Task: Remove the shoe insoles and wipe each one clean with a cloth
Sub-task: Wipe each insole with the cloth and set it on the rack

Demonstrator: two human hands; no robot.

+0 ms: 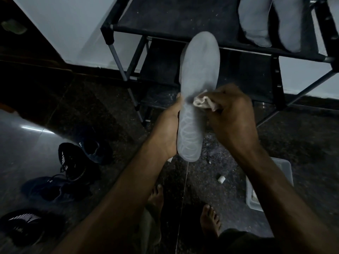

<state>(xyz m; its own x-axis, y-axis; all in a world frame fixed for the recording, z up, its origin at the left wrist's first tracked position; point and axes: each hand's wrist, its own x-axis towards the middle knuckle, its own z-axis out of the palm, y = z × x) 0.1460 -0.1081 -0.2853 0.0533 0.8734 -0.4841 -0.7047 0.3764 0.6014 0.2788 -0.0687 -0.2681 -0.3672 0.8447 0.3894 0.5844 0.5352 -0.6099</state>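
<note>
A long grey insole (199, 70) stands nearly upright in the middle of the view, heel end down. My left hand (169, 129) grips its lower left edge from behind. My right hand (233, 114) holds a crumpled pale cloth (204, 102) and presses it against the middle of the insole. Two more grey insoles (256, 21) (288, 22) lie side by side on the top shelf of the black shoe rack (165, 17) at the upper right.
Several dark sneakers (73, 160) lie scattered on the dark floor at the left. A clear plastic tub (282, 171) sits on the floor under my right forearm, a small white cylinder (221, 179) near it. My bare feet (210, 220) show at the bottom.
</note>
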